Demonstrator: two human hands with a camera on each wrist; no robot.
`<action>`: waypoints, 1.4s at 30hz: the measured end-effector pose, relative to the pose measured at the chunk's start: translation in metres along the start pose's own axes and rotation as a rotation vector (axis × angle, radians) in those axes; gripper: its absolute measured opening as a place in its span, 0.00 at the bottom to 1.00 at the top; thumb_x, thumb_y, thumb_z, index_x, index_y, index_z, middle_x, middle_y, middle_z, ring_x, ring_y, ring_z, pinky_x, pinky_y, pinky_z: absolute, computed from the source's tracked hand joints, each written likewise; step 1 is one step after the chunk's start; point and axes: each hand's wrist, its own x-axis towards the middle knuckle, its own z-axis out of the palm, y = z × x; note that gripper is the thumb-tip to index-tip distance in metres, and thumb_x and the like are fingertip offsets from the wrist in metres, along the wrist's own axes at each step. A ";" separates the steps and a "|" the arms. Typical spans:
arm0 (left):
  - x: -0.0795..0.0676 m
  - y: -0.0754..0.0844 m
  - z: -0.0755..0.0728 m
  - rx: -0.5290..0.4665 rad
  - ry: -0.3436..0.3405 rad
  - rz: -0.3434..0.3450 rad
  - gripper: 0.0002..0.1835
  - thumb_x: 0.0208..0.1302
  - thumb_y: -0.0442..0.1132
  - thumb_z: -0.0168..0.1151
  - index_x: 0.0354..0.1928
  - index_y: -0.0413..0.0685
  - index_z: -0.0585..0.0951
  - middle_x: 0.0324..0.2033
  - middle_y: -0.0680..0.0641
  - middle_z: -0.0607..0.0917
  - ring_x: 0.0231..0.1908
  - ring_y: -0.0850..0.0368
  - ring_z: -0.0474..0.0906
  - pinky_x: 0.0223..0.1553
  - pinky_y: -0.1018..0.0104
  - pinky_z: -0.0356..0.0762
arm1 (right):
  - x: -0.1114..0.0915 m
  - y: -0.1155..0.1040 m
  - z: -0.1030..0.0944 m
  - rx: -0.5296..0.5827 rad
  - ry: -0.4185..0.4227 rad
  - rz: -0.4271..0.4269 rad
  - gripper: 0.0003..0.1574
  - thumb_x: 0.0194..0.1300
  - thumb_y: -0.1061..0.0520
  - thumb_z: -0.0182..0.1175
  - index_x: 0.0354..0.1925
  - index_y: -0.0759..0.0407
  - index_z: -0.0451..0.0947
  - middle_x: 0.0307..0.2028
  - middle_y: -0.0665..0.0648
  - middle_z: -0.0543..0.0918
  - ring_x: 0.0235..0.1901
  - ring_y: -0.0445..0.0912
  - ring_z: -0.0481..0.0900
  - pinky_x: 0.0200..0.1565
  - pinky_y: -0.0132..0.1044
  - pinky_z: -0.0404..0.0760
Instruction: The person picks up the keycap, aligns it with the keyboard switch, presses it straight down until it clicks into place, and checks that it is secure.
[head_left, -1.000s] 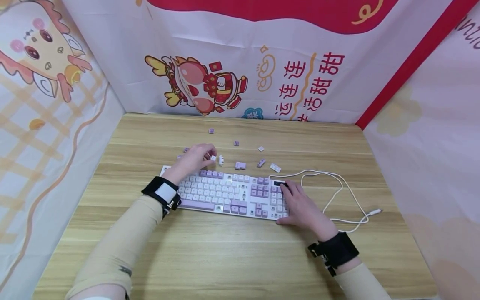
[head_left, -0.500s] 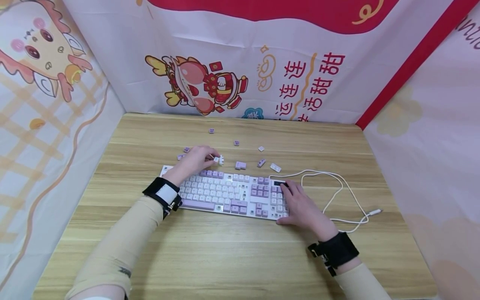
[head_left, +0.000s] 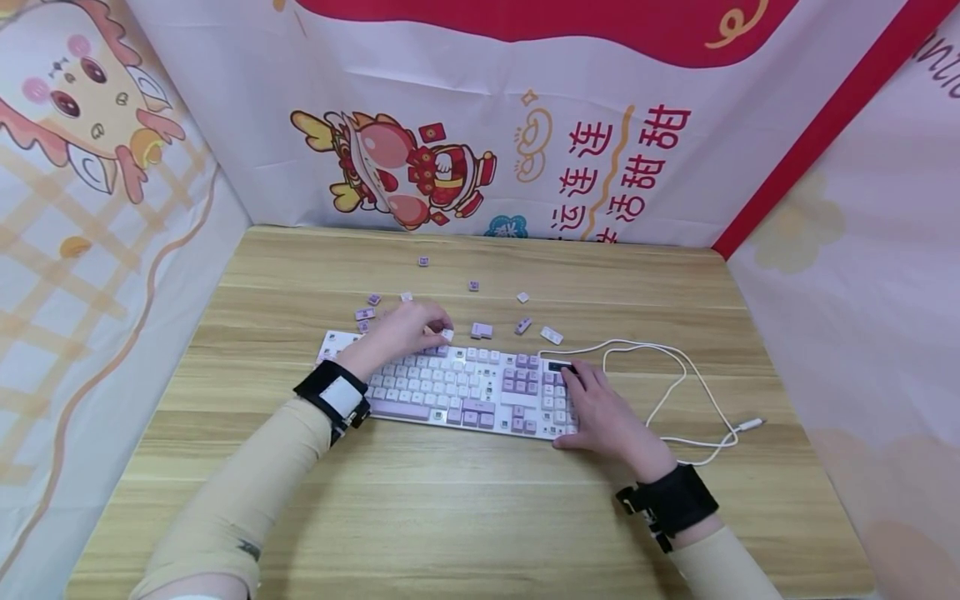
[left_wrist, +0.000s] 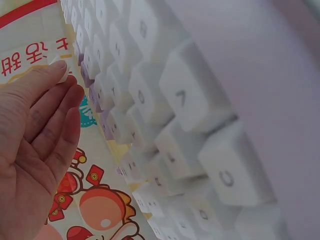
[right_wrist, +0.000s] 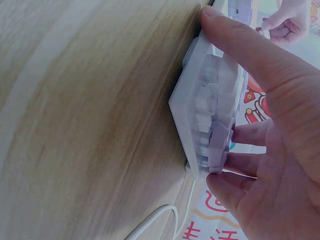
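Observation:
A white and purple keyboard (head_left: 420, 387) lies on the table, with several bare switches where keycaps are off. My left hand (head_left: 408, 327) is over its back edge and pinches a small white keycap (head_left: 447, 335) between thumb and fingers. In the left wrist view that keycap (left_wrist: 65, 75) is mostly covered by the thumb; the keyboard's white keys (left_wrist: 190, 85) fill the right side. My right hand (head_left: 603, 412) grips the keyboard's right end. Its thumb is along the near edge and its fingers are over the number keys, as the right wrist view shows with the hand (right_wrist: 280, 130).
Loose purple keycaps (head_left: 365, 314) lie behind the keyboard at left, with a white keycap (head_left: 407, 297) near them. Further right are an L-shaped lilac keycap (head_left: 482, 331), a purple one (head_left: 522, 325) and a long white one (head_left: 551, 335). A white cable (head_left: 682, 367) loops at right.
My left hand has moved right and towards the keyboard with a white keycap. The white piece standing beside its fingertips no longer shows on the table. My right hand has stayed put.

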 end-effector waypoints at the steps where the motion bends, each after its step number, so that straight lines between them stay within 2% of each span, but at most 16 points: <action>1: 0.000 0.001 0.000 -0.003 -0.004 0.006 0.14 0.64 0.44 0.69 0.50 0.55 0.84 0.46 0.51 0.89 0.50 0.55 0.84 0.56 0.56 0.82 | 0.000 0.000 0.000 0.000 -0.002 0.002 0.77 0.40 0.32 0.79 0.74 0.70 0.55 0.73 0.73 0.58 0.73 0.65 0.58 0.70 0.57 0.68; 6: 0.000 0.006 -0.002 -0.008 -0.014 0.033 0.13 0.64 0.43 0.69 0.50 0.52 0.85 0.47 0.51 0.89 0.51 0.53 0.84 0.57 0.55 0.81 | 0.000 0.000 0.000 -0.006 -0.001 0.001 0.77 0.39 0.32 0.79 0.74 0.70 0.56 0.73 0.74 0.58 0.73 0.65 0.57 0.70 0.57 0.68; 14: 0.001 0.010 0.002 0.008 -0.016 0.056 0.13 0.65 0.43 0.68 0.50 0.53 0.86 0.47 0.51 0.89 0.50 0.54 0.84 0.55 0.56 0.81 | 0.000 0.001 0.001 -0.005 0.018 -0.009 0.76 0.39 0.34 0.80 0.73 0.71 0.56 0.72 0.74 0.59 0.72 0.66 0.59 0.69 0.57 0.70; 23: 0.002 0.013 0.009 0.014 -0.064 0.048 0.14 0.64 0.43 0.69 0.51 0.54 0.86 0.44 0.52 0.89 0.45 0.58 0.84 0.50 0.60 0.82 | 0.000 0.001 0.000 -0.004 0.023 -0.013 0.76 0.39 0.34 0.80 0.73 0.71 0.56 0.72 0.74 0.60 0.71 0.66 0.60 0.69 0.57 0.70; 30: 0.002 0.014 0.010 0.024 -0.077 0.071 0.15 0.64 0.43 0.68 0.52 0.53 0.86 0.44 0.51 0.90 0.44 0.59 0.84 0.47 0.62 0.83 | 0.000 0.001 0.001 -0.008 0.000 0.002 0.77 0.39 0.33 0.79 0.73 0.71 0.55 0.73 0.74 0.59 0.72 0.66 0.58 0.70 0.57 0.69; 42: 0.002 0.015 0.012 0.047 -0.080 0.077 0.14 0.66 0.46 0.66 0.52 0.55 0.86 0.47 0.52 0.89 0.45 0.58 0.85 0.47 0.61 0.82 | 0.000 0.000 0.001 -0.009 0.019 -0.015 0.77 0.39 0.33 0.80 0.73 0.72 0.56 0.72 0.74 0.60 0.71 0.67 0.59 0.69 0.57 0.70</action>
